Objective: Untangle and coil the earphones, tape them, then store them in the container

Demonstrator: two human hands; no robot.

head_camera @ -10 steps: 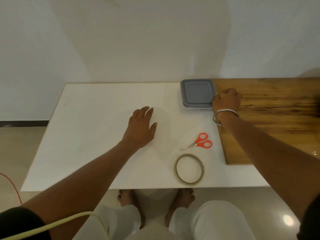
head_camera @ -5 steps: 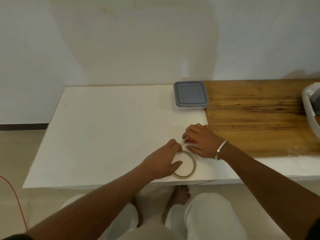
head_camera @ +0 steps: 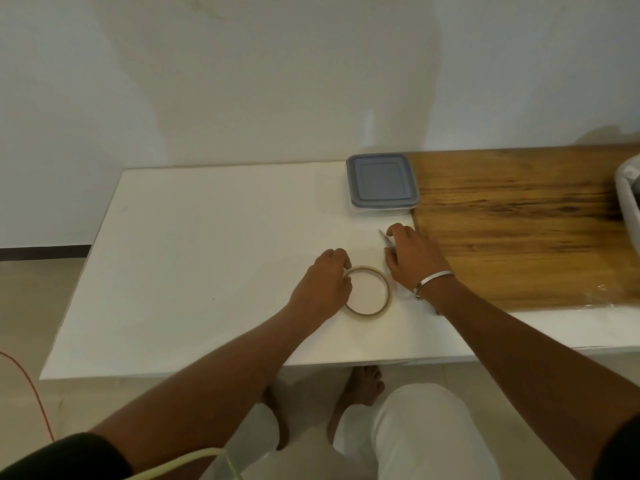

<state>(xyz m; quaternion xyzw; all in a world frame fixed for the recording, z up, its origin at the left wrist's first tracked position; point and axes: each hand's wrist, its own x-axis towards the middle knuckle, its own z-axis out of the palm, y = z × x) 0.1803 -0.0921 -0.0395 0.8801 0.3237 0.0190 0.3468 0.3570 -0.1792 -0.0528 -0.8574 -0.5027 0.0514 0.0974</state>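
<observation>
No brand, label or writing can be read anywhere. The smooth matt white worktop (head_camera: 180, 271) meets a glossy brown wooden board (head_camera: 519, 237) with dark grain streaks on its right part.

At the far edge, where the two meet, sits the square clear plastic container with rounded corners and a grey-blue snap-on lid (head_camera: 381, 180); the lid is on.

Nearer the person lies a thin flat ring of translucent tan adhesive tape (head_camera: 384, 289), flat on the white surface. The left hand (head_camera: 325, 285) rests at the ring's left rim, its fingers curled over and gripping the edge of the roll.

The right hand (head_camera: 414, 263), with a plain silver metal bangle (head_camera: 434, 280) on the wrist, lies palm down just right of the tape, fingers bent over a pair of scissors (head_camera: 385, 238); only the grey metal blade tips poke out past the fingertips, and the handles are hidden.

The earphones cannot be seen in this view.

A white rounded plastic tub rim (head_camera: 627, 188) cuts in at the right edge. A thin orange cable (head_camera: 31, 393) lies on the pale tiled floor at the left.
</observation>
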